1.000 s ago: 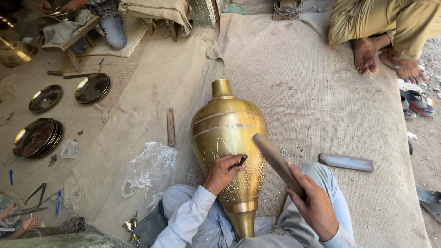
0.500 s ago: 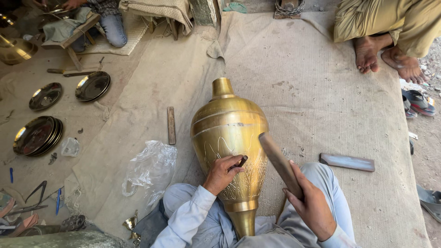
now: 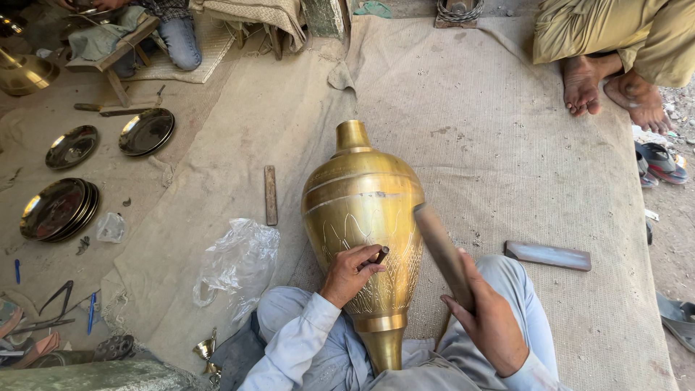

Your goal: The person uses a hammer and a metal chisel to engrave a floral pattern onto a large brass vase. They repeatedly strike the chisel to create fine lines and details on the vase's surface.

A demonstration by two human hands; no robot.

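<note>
brass vase (image 3: pixel 362 217) lying on lap, likely heavy, stiff, smooth, steady by the body | left hand (image 3: pixel 347 274) clenched round small chisel (image 3: pixel 379 255) against it | right hand (image 3: pixel 489 318) gripping wooden bat (image 3: pixel 441 253)

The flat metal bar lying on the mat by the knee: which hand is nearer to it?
Right. The right hand, gripping a wooden mallet, is just left of the flat metal bar. The left hand holds a chisel on the brass vase, farther away.
</note>
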